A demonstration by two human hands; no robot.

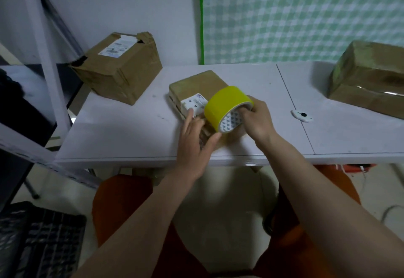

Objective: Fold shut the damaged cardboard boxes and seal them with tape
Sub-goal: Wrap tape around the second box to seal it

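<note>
Head view: a small flat box lies near the front of the white table, a white label on its top. The right hand holds a roll of yellow tape just above the box's near end, fingers hooked into the roll's core and thumb curled round the rim. The left hand rests with nearly straight fingers on the near end of the box, thumb tip touching the lower rim of the roll; it grips nothing that I can see. Whether a free tape end has been peeled up cannot be told, since that spot is blurred.

A bigger torn box sits at the table's back left, its top corner ripped open. Another box at the far right already carries shiny tape. A small white cutter lies on the table, well apart from both hands.

Risks, as I judge them: the light box may slide or lift when the tape is pulled if the left hand presses too lightly; the strip could fold onto itself or land crooked; and the cutter lies out of easy reach with both hands busy.
</note>
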